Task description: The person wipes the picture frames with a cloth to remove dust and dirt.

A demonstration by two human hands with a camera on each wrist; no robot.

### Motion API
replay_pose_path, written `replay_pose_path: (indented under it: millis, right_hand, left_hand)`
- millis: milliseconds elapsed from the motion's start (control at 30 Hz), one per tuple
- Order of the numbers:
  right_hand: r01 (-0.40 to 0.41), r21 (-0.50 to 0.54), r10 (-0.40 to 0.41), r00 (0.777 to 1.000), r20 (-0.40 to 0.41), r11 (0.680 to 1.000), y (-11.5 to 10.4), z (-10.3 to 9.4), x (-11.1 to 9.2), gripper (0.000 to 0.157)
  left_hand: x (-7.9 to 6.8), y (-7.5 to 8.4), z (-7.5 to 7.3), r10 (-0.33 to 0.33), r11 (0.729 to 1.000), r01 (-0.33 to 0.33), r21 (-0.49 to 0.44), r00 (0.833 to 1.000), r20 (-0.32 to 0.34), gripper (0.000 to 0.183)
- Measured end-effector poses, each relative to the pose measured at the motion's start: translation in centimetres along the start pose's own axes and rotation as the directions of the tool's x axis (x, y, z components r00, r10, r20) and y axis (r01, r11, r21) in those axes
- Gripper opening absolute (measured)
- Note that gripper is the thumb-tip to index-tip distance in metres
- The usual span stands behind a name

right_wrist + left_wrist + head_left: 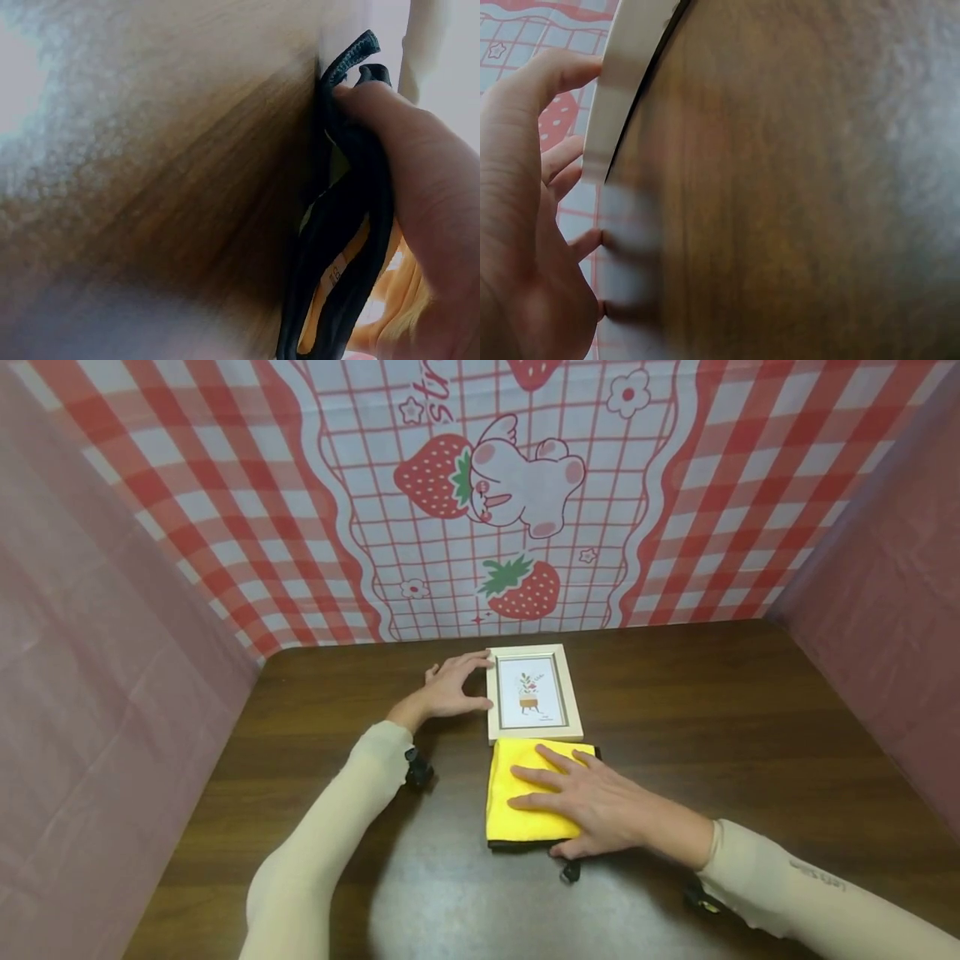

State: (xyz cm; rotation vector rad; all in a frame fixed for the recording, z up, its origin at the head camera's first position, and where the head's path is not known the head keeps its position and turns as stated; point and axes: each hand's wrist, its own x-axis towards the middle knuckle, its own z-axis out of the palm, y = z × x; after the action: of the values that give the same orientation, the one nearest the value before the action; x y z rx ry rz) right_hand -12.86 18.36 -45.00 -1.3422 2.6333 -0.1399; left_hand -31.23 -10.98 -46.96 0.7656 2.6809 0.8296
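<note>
A cream picture frame (534, 734) with a potted-plant print lies face up near the back of the table. My left hand (452, 687) is at its left side, the thumb and a fingertip at the border. In the left wrist view, the frame's pale side (622, 82) meets my thumb (574, 73). Just in front of the frame is a folded yellow cloth (510, 827) with black edging. Spread fingers of my right hand (592, 802) rest on top of it. The right wrist view shows its layered black edge (360, 172) with my thumb (382, 109) against it.
The brown wooden table (750, 735) runs back to a red-checked strawberry cloth (525, 485) hung behind. Pink curtains (97, 693) close off both sides. A small dark object (571, 871) shows below my right thumb.
</note>
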Motion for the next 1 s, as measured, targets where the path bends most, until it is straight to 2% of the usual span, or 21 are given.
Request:
replay_pose_path:
  millis: [133, 233, 467, 600, 800, 1000]
  right_hand:
    - [-0.002, 0.018, 0.001, 1.0, 0.018, 1.0, -0.1, -0.1, 0.2, 0.084]
    - [0.007, -0.009, -0.007, 1.0, 0.011, 1.0, -0.2, -0.2, 0.4, 0.086]
    - [0.059, -0.151, -0.07, 0.995, -0.069, 0.987, -0.1, -0.1, 1.0, 0.085]
    - [0.071, -0.194, -0.095, 0.988, -0.118, 0.978, 0.1, 0.0, 1.3, 0.077]
    - [0.075, -0.189, -0.105, 0.983, -0.154, 0.979, 0.3, 0.0, 1.5, 0.071]
    - [0.074, -0.192, -0.109, 0.978, -0.179, 0.979, 0.2, 0.2, 1.6, 0.069]
  left_hand:
    - [-0.2, 0.0, 0.2, -0.007, 1.0, 0.007, -0.023, 1.0, 0.005, 0.078]
    - [-0.3, 0.0, 0.4, -0.009, 0.999, 0.009, -0.049, 1.0, -0.002, 0.079]
    - [-0.2, -0.3, 1.0, 0.0, 0.993, -0.005, -0.119, 0.999, -0.04, 0.078]
    - [0.2, -0.7, 1.4, 0.003, 0.991, -0.011, -0.135, 0.998, -0.056, 0.078]
    - [0.6, -1.3, 1.8, 0.004, 0.991, -0.013, -0.136, 0.998, -0.064, 0.079]
    - [0.1, -0.7, 1.3, 0.004, 0.989, -0.01, -0.149, 0.999, -0.044, 0.078]
